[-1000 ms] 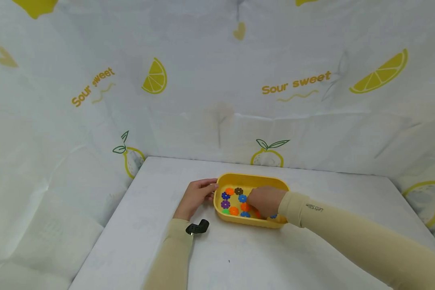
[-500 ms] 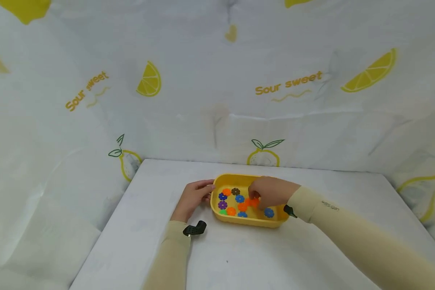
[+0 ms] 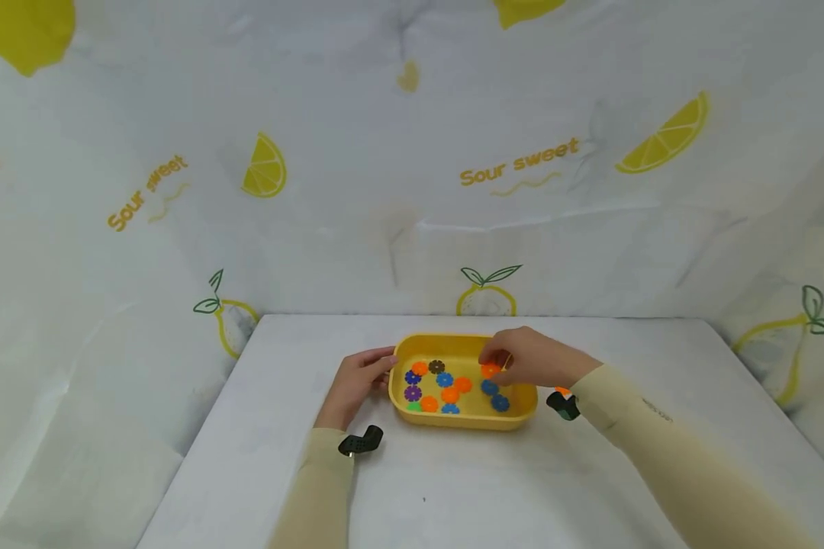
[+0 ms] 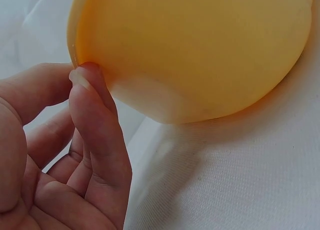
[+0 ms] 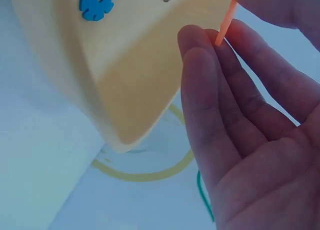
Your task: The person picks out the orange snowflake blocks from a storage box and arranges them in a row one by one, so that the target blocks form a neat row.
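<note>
A yellow tray [image 3: 412, 420] holds several notched, flower-shaped plastic discs: orange, blue, purple, brown and green. At its left end my left hand [image 3: 353, 381] pinches the rim between thumb and fingers; the left wrist view shows the thumb [image 4: 100, 125] against the tray wall [image 4: 200, 55]. My right hand [image 3: 532, 358] is over the right part of the tray. Between its thumb and fingertips it pinches an orange disc [image 5: 226, 23], seen edge-on in the right wrist view. Two blue discs [image 3: 500, 402] lie below that hand, near a group of orange discs [image 3: 449, 395].
The tray stands on a white-covered table [image 3: 426, 473], with a lemon-printed cloth [image 3: 357, 229] hanging behind. Black wrist devices [image 3: 361, 441] sit on both sleeves. A small orange piece [image 3: 562, 390] shows beside the right wrist device.
My right hand has drawn back to the right from among the discs and now holds an orange one. Blue discs beneath it have come into view. The left hand keeps its hold on the rim.
</note>
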